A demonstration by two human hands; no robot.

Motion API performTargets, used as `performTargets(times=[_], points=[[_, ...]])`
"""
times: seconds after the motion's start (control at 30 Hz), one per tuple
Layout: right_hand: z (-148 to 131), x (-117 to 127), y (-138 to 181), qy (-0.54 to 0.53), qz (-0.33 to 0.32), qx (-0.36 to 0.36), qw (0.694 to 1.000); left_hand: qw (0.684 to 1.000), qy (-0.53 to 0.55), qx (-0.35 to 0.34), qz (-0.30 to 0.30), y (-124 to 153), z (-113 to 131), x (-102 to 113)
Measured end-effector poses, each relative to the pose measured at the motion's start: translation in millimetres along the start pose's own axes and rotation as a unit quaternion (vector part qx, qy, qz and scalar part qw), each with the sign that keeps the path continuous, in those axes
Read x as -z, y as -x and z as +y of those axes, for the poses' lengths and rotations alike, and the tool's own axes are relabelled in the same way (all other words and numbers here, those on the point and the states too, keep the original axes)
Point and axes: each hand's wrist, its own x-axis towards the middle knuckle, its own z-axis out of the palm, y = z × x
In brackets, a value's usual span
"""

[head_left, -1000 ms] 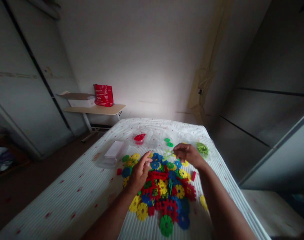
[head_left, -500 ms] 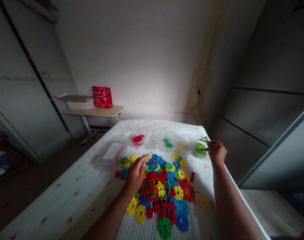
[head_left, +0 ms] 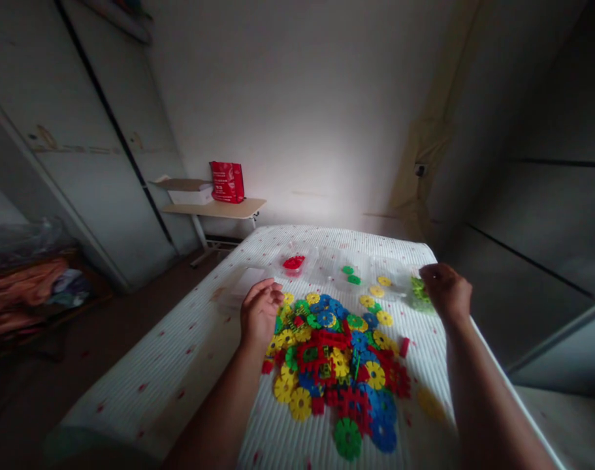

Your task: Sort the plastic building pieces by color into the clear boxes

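A pile of red, yellow, blue and green gear-shaped plastic pieces (head_left: 336, 359) lies on a white striped bed cover (head_left: 179, 365). My left hand (head_left: 258, 314) hovers at the pile's far left edge with its fingers curled in; what they hold, if anything, is hidden. My right hand (head_left: 447, 292) is at the far right, closed like a fist, touching a clear tub of light green pieces (head_left: 417, 291). Along the far side stand clear tubs with red pieces (head_left: 293, 262), green pieces (head_left: 349, 274) and yellow pieces (head_left: 383, 282).
A clear box (head_left: 238, 287) sits behind my left hand. Beyond the bed, a small side table (head_left: 219, 209) carries a red bag (head_left: 227, 181) and a cardboard box (head_left: 183, 190). Wardrobe doors line the left; clothes (head_left: 27, 287) lie on the floor there.
My right hand went from the pile's far edge out to the light green tub and stays there. My left hand drew back slightly to the left. The view has turned left.
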Motion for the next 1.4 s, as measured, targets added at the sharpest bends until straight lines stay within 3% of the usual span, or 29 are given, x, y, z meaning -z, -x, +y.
performTargets(times=[0.1,0.2,0.33,0.43,0.53,0.63,0.73,0.93,1.2,1.4], points=[[-31,-6,14,-0.077,-0.073,0.045,0.993,0.999,0.027,0.013,0.028,-8,-2,6],[-61,-18,32,-0.124,-0.209,0.141,0.96,1.0,0.003,0.003,0.03,-9,-1,8],[-83,-36,56,-0.117,-0.309,0.231,0.915,0.975,-0.219,-0.041,0.027,-4,3,14],[-90,-49,74,-0.089,-0.348,0.252,0.899,0.895,-0.435,-0.095,-0.01,-3,4,20],[-95,-58,89,-0.054,-0.362,0.267,0.891,0.797,-0.582,-0.102,-0.125,-1,2,22],[-97,-63,97,-0.043,-0.376,0.284,0.881,0.7,-0.664,-0.067,-0.254,5,1,19],[-95,-63,96,-0.042,-0.374,0.28,0.883,0.647,-0.699,-0.057,-0.299,11,2,14],[-87,-65,92,-0.034,-0.368,0.269,0.889,0.646,-0.706,-0.067,-0.283,16,2,8],[-84,-66,92,-0.027,-0.372,0.261,0.89,0.705,-0.631,-0.184,-0.267,16,2,4],[-90,-68,100,-0.178,-0.387,0.204,0.881,0.72,-0.596,-0.206,-0.289,24,-2,-1]])
